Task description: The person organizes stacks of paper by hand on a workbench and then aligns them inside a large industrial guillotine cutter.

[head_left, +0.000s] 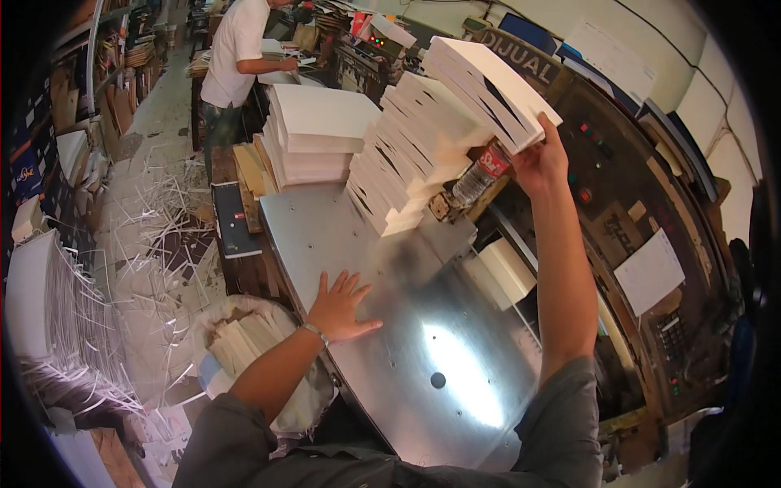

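My left hand [343, 307] lies flat with its fingers spread on the bare metal table [407, 358], near its left edge. Raised at the upper right, my right hand [541, 163] grips the near end of a thick stack of cut paper [492, 89]. Dark gaps show between the layers of this stack. It is held at the top of a tall, leaning pile of paper blocks [415, 146]; I cannot tell whether it touches the pile. Just below my right hand stands a clear plastic bottle [480, 175] with a red label.
Another white paper stack [317, 130] stands at the table's far left. A dark machine panel [626, 211] with buttons borders the right side. A bag of paper offcuts [252, 333] sits left of the table; paper strips [163, 236] litter the floor. A person [236, 57] works farther back.
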{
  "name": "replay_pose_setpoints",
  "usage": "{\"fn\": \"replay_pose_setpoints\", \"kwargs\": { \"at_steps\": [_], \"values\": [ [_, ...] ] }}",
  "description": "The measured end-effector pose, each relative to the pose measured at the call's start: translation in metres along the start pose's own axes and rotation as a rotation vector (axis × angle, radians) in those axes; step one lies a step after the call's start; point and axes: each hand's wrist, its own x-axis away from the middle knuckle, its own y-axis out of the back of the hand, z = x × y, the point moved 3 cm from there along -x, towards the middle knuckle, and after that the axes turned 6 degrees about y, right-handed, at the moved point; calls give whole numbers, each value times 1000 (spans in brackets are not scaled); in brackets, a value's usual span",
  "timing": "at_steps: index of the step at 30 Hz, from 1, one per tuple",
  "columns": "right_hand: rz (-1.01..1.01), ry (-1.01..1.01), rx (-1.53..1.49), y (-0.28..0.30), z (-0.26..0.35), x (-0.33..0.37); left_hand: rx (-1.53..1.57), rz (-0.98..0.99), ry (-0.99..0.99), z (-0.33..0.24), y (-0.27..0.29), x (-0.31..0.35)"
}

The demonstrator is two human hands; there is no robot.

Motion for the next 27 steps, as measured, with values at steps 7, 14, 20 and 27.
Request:
{"fn": "replay_pose_setpoints", "kwargs": {
  "at_steps": [7, 14, 20, 27],
  "values": [
    [-42, 12, 166, -40, -31, -91, 64, 7, 3, 1, 3, 3],
    [-69, -15, 183, -37, -61, -139, 86, 12, 2, 4, 7, 0],
    [-67, -119, 163, -31, -73, -154, 82, -9, -10, 6, 3, -2],
    [7, -56, 167, -32, -86, -142, 80, -1, -16, 4, 2, -4]
  ]
}}
